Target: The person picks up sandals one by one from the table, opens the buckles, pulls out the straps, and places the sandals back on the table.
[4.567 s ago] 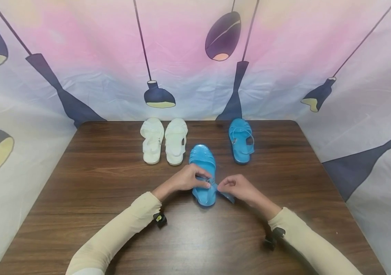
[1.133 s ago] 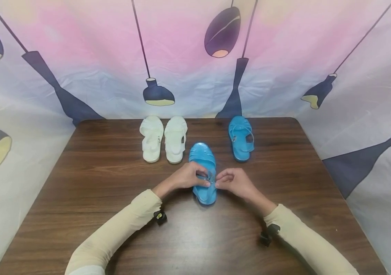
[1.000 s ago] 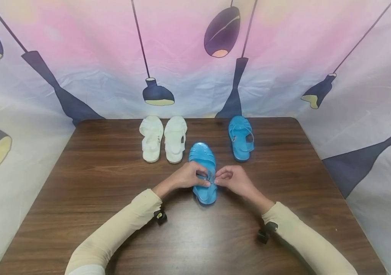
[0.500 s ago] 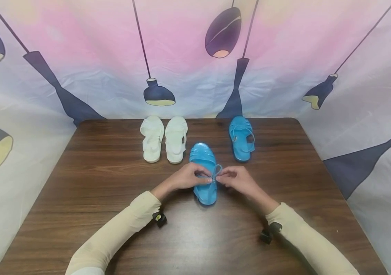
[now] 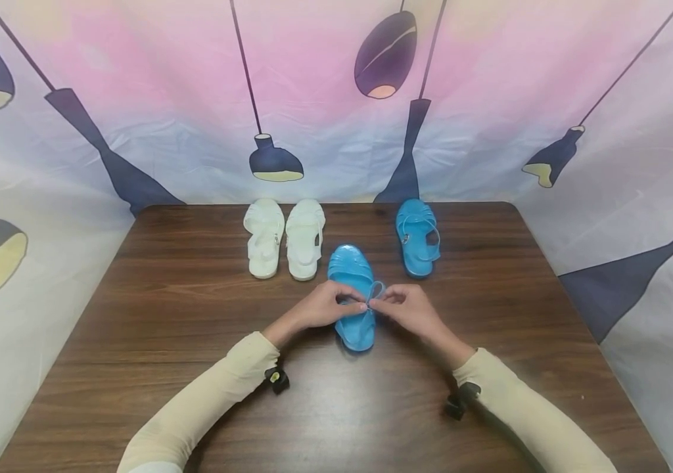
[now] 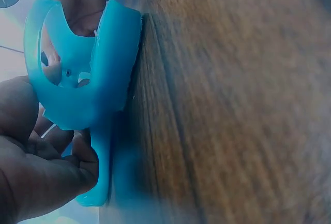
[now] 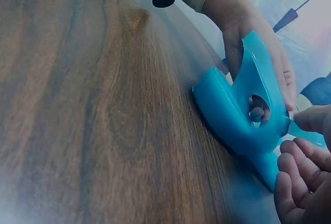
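A blue jelly sandal (image 5: 351, 263) lies toe-away in the middle of the table, its ankle strap (image 5: 377, 288) raised in a small loop at its right side. My left hand (image 5: 327, 305) reaches over the sandal from the left and grips its side strap near the buckle, thumb on top. My right hand (image 5: 410, 309) pinches the ankle strap by the metal buckle (image 7: 286, 124), the thumb meeting the left thumb there. In the right wrist view the other fingers of the right hand (image 7: 305, 182) are curled below the strap. Fingertips hide part of the buckle.
A second blue sandal (image 5: 418, 256) stands at the back right of the brown wooden table (image 5: 336, 414). Two white sandals (image 5: 263, 256) stand side by side at the back left. A cloth printed with lamps (image 5: 324, 118) hangs behind the table.
Earlier the strap's end lay loose to the right, in the right hand; now it stands up as a loop by the buckle. The right hand has moved in close to the left thumb.
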`<state>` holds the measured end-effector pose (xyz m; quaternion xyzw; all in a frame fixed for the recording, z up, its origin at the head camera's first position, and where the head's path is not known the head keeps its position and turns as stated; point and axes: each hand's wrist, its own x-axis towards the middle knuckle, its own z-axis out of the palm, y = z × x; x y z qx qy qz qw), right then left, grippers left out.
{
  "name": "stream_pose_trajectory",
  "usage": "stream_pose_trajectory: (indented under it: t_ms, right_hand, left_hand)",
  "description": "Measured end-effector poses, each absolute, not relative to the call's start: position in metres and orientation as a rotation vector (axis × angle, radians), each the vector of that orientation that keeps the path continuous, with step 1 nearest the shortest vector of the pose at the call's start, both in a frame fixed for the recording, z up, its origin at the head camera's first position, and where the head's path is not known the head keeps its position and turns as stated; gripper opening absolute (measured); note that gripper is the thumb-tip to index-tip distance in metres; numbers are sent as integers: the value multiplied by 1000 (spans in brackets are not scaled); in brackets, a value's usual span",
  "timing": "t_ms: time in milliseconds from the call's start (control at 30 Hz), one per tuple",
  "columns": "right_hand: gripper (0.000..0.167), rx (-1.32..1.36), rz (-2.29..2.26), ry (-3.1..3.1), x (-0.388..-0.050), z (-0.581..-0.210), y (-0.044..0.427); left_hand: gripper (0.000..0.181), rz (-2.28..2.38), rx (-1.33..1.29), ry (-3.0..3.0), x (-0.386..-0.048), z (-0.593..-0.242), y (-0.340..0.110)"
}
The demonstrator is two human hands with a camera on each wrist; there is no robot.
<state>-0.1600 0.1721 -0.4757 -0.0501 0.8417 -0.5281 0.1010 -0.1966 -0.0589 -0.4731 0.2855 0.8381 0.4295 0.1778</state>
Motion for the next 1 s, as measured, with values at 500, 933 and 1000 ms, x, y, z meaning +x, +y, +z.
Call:
stream_pose_trajectory:
  t_ms: [500,933,1000]
  right_hand:
    - [21,-350,-1591,2816,-157,-461,174]
    - [24,-230,-1396,2823,-152,-463,216]
    - [22,-206,-1363,2793,-150,-468,222]
  left_hand:
    - [22,1243,805,2343,-198,-472,-62]
    - [26,1265,790,2312,-199,-473,-65]
    - [27,1264,796,2314,-199,-472,-67]
